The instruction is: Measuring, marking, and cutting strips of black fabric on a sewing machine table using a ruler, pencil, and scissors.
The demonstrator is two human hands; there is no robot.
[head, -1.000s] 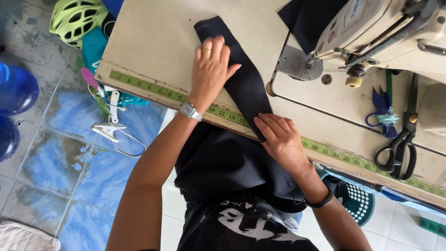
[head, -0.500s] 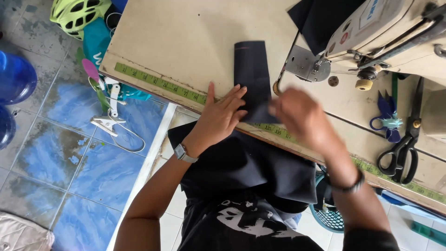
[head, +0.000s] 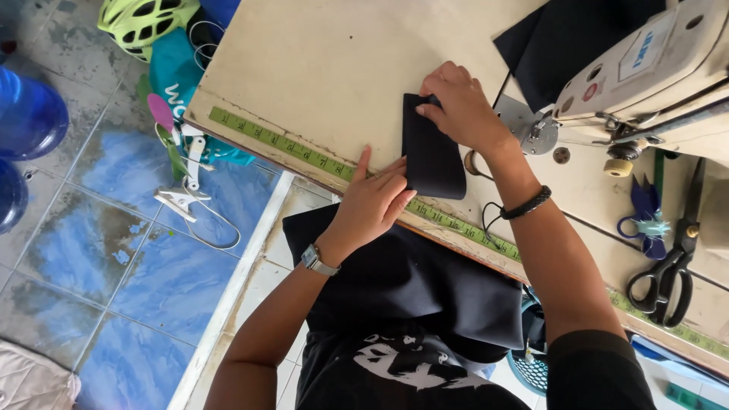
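Observation:
A strip of black fabric [head: 434, 163] lies folded on the beige sewing table [head: 319, 68], and its lower part runs over the table's edge into a larger black piece [head: 410, 281] on my lap. My right hand [head: 459, 106], with a dark bracelet at the wrist, pinches the folded top end of the strip. My left hand [head: 372, 201], with a wristwatch, lies flat at the table's edge, and its fingertips press the strip's left side onto the green measuring tape [head: 281, 142] fixed along that edge.
A cream sewing machine [head: 645, 68] stands at the right with more black cloth [head: 562, 38] behind it. Black scissors [head: 672, 273] lie at the far right. On the tiled floor to the left are a yellow-green helmet [head: 144, 23] and blue water jugs [head: 26, 114].
The long strip has been folded back on itself and is shorter now. My right hand rose from the table's edge to the strip's top end; my left hand came down to the edge.

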